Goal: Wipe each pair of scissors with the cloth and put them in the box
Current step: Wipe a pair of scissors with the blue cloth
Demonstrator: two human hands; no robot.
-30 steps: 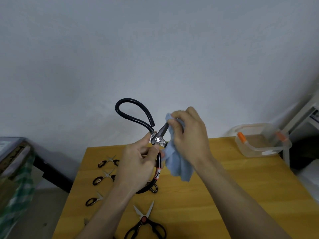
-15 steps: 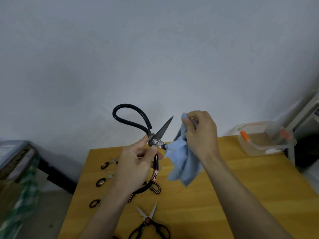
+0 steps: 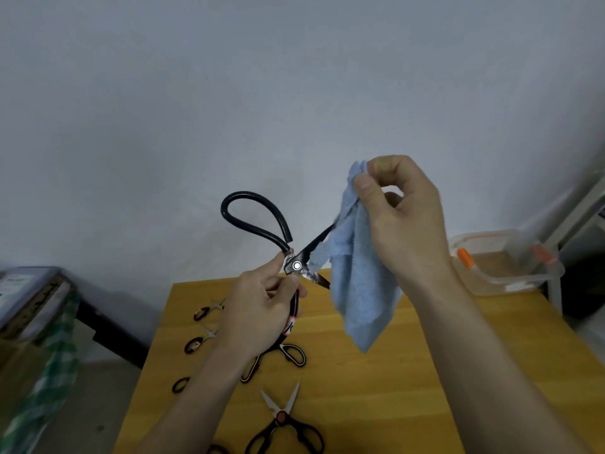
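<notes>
Left hand (image 3: 262, 309) grips big black scissors (image 3: 262, 224) near the pivot, fingers curled round one handle, held up in the air over the far-left part of the wooden table (image 3: 409, 371); scissors are open, long looped black handle sticking up, silver rivet at the pivot, dark blades spread toward the right, small red-white label on the lower handle. Right hand (image 3: 406, 217) pinches a light blue cloth (image 3: 360, 283) between thumb and forefinger at its top edge, cloth hangs down crumpled, fluffy, covering the tip of the upper blade; whether it touches the blade, cannot tell. Clear plastic box (image 3: 504, 276) with orange clips sits at the table's far-right corner, well apart from the scissors. Black kitchen shears (image 3: 284, 424) lie open on the near table edge, several small scissors (image 3: 204, 311) in a column at left
</notes>
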